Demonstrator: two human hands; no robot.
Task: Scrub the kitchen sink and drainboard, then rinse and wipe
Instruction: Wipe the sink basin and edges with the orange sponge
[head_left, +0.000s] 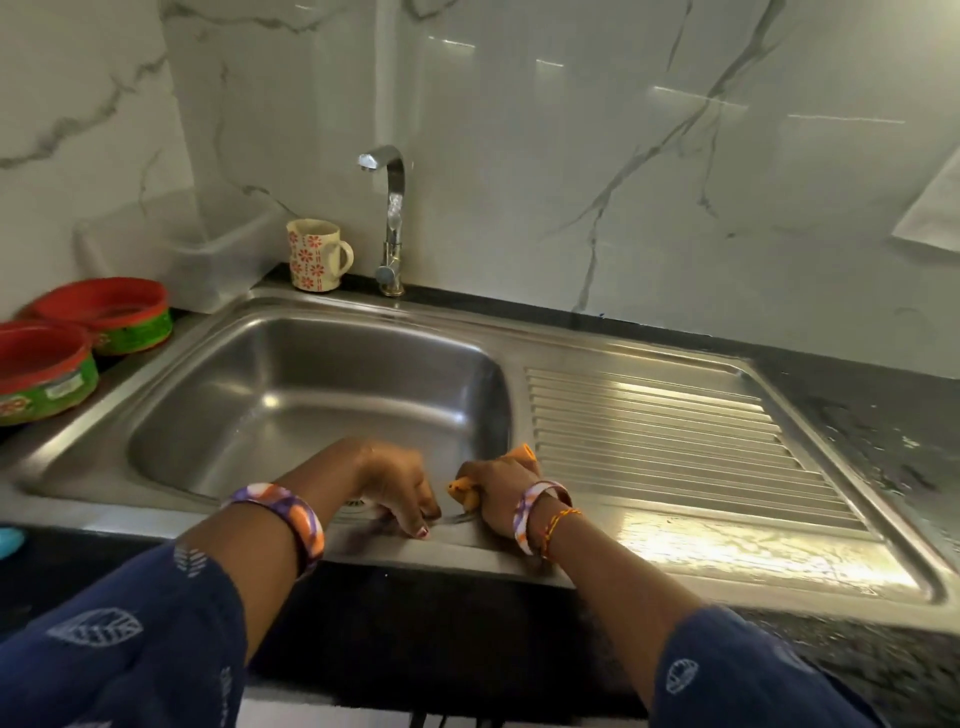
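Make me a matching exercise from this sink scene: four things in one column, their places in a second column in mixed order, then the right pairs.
Things:
1. mug
2. sponge
3. red-and-green bowls
4. tap

Places:
A. on the counter left of the sink
B. behind the basin, right of the mug
C. gripped in the right hand
D. at the back corner, left of the tap

Pairs: 1-D, 2-C, 3-A, 4-B

Sink + drainboard: shiny brushed steel; tap chrome; wall glossy marble-look.
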